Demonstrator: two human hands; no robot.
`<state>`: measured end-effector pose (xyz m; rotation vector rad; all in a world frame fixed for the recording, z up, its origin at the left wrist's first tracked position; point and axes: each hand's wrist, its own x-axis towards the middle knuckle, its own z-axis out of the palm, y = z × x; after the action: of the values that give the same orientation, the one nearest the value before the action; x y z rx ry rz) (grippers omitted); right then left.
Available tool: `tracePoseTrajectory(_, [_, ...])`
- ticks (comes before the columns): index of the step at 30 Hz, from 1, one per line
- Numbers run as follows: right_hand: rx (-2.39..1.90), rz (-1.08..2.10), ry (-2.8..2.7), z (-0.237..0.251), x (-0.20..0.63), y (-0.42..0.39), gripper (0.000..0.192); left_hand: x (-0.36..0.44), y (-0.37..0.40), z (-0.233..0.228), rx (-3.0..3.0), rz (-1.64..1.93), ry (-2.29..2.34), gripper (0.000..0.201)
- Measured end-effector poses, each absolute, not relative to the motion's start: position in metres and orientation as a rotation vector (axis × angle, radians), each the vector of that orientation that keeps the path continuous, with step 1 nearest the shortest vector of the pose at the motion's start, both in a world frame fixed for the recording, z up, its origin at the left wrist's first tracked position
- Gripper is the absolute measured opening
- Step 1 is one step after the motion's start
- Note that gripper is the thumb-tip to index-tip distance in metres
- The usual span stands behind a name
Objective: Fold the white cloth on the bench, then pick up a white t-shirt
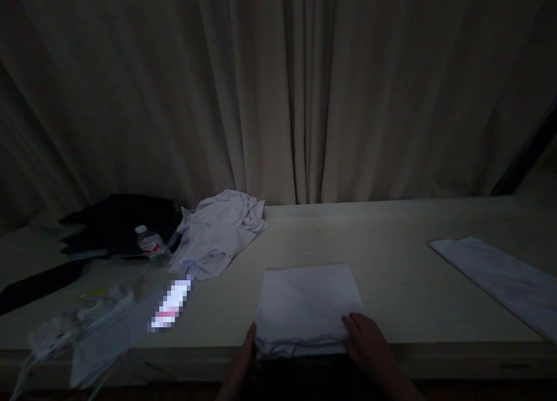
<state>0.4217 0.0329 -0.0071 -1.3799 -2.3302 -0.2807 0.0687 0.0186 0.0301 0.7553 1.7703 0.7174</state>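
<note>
The left hand [244, 354] and right hand [365, 340] were at the near edge of the table [391, 262], one at each near corner of the folded cloth [308, 308]. The left hand stood on edge against the cloth's left near corner, fingers straight and together. The right hand lay on top of the right near corner, fingers loosely curved and close together, pressing the fabric down. Neither hand pinched or lifted the cloth as far as the dim light showed.

The folded cloth was a pale, roughly square stack. It lay flat at the table's front edge, near the middle, with its layered edges facing the person.

Behind and left of it, well apart, a crumpled shirt [220, 235] sat in a loose heap near the back of the table. Just beside the shirt, on its left, a bottle [152, 245] with a white cap lay tilted. Dark clothes [117, 221] were piled behind the bottle. At the far left front corner, a clear bag [87, 320] and white cords [47, 337] rested on the surface, the cords trailing over the edge. A blurred-out patch lay between the bag and the folded cloth.

On the right, well apart from the hands, a long sheet [500, 276] lay flat and angled toward the right edge. A curtain [278, 87] hung in folds behind the table.
</note>
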Motion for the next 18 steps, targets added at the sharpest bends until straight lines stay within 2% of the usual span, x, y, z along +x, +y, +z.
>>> tracePoseTrajectory(4, [-1.335,-0.195,-2.409,-0.002,0.403,0.034,0.063,0.064,0.018,0.032,0.794,0.78,1.767,0.06])
tracePoseTrajectory(9, [-1.385,-0.036,-2.469,0.006,0.401,0.043,0.055,0.064,0.015,0.023,0.703,0.795,1.747,0.064])
tracePoseTrajectory(14, [-1.419,-0.056,-2.495,0.002,0.396,0.053,0.074,0.064,0.015,0.014,0.613,0.788,1.724,0.065])
tracePoseTrajectory(18, [-1.481,-0.092,-2.497,-0.003,0.387,0.053,0.063,0.062,0.016,0.003,0.624,0.781,1.714,0.068])
